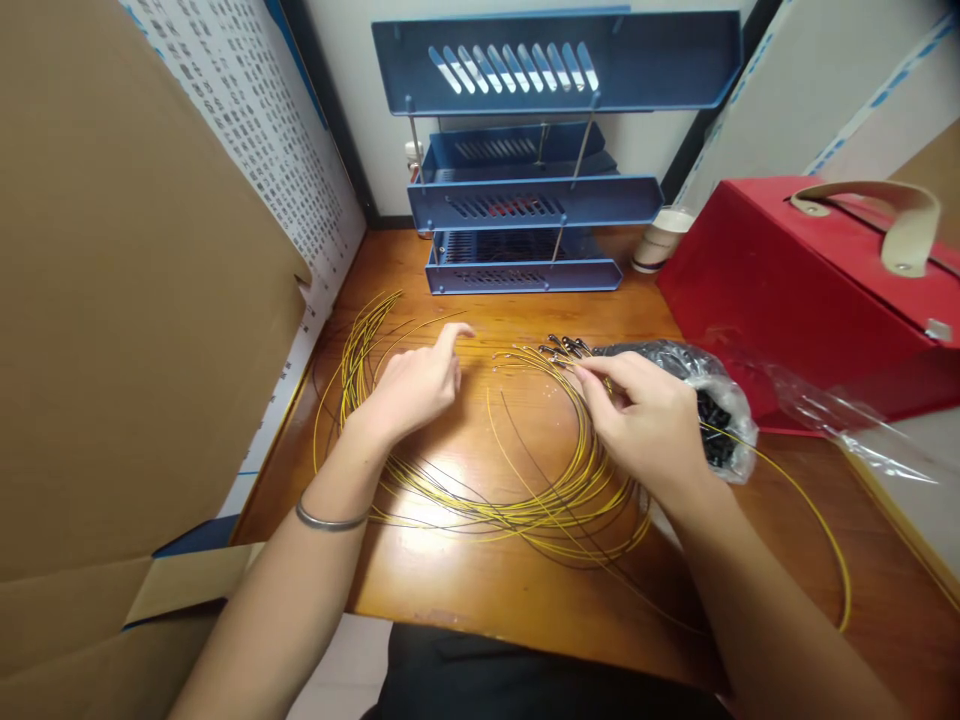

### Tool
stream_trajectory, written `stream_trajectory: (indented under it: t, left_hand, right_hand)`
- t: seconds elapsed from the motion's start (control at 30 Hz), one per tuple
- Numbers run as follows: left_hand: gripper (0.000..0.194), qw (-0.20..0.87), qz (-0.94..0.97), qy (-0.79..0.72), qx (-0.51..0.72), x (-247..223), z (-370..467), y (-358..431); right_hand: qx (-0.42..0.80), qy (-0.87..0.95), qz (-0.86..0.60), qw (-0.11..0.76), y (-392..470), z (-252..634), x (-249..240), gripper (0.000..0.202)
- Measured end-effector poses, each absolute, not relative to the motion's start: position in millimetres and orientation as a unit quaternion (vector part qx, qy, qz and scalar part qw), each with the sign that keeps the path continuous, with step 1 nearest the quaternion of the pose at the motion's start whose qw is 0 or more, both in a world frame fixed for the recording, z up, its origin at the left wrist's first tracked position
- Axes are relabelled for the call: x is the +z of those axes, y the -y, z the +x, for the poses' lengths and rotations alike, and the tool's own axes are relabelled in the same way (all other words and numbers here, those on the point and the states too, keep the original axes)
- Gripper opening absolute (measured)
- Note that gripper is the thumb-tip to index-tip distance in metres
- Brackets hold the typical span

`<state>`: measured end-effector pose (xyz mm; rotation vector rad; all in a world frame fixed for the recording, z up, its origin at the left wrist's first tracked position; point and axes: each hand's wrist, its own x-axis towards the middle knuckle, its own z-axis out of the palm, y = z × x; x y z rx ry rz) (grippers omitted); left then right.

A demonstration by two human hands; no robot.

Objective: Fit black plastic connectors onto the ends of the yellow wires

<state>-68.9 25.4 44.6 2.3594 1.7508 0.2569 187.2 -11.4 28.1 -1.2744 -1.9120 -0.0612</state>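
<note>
My right hand (645,415) pinches a thin yellow wire (821,520) between thumb and fingertips; the wire comes out behind the hand and curves down to the right. Close to those fingertips lies a cluster of black-ended wire tips (566,346). My left hand (420,385) hovers over the left of the coil, its index finger stretched out and the others curled, with nothing visible in it. A loose coil of yellow and dark wires (480,505) spreads on the wooden table below both hands. Partly behind my right hand, a clear plastic bag (739,425) holds small black pieces.
A blue tiered letter tray (525,278) stands at the back. A paper cup (661,240) is beside a red box (795,300) with a beige handle on the right. Large cardboard (135,300) fills the left side. The wooden table (450,590) ends near my lap.
</note>
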Motion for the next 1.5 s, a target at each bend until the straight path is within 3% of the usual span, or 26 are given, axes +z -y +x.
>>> stream_trajectory:
  t: [0.3, 0.37, 0.53, 0.67, 0.87, 1.0, 1.13, 1.33, 1.5]
  left_hand:
    - [0.034, 0.094, 0.766, -0.634, 0.048, 30, -34, -13]
    - [0.028, 0.108, 0.743, -0.657, 0.074, 28, -33, -16]
    - [0.018, 0.159, 0.724, -0.661, 0.117, 23, -37, -23]
    - [0.022, 0.174, 0.735, -0.639, 0.141, 22, -39, -24]
    - [0.052, 0.219, 0.723, -0.632, 0.173, 22, -42, -26]
    - [0.032, 0.222, 0.733, -0.624, 0.155, 23, -46, -26]
    - [0.039, 0.213, 0.733, -0.625, 0.164, 20, -45, -25]
    - [0.021, 0.169, 0.757, -0.613, 0.147, 15, -40, -28]
    - [0.047, 0.181, 0.754, -0.615, 0.143, 19, -39, -30]
  right_hand:
    - [-0.018, 0.751, -0.524, 0.401, 12, 189, 29, 0.013]
    - [0.003, 0.757, -0.545, 0.361, 13, 186, 28, 0.012]
    - [0.128, 0.752, -0.624, 0.168, 23, 162, 24, 0.011]
    - [0.184, 0.743, -0.633, 0.115, 30, 144, 21, 0.017]
    - [0.205, 0.735, -0.639, 0.092, 30, 141, 20, 0.020]
    - [0.197, 0.733, -0.645, 0.088, 30, 141, 20, 0.020]
    - [0.187, 0.735, -0.646, 0.092, 30, 141, 21, 0.020]
    - [0.179, 0.735, -0.647, 0.100, 30, 142, 20, 0.021]
    - [0.175, 0.739, -0.642, 0.108, 30, 141, 17, 0.021]
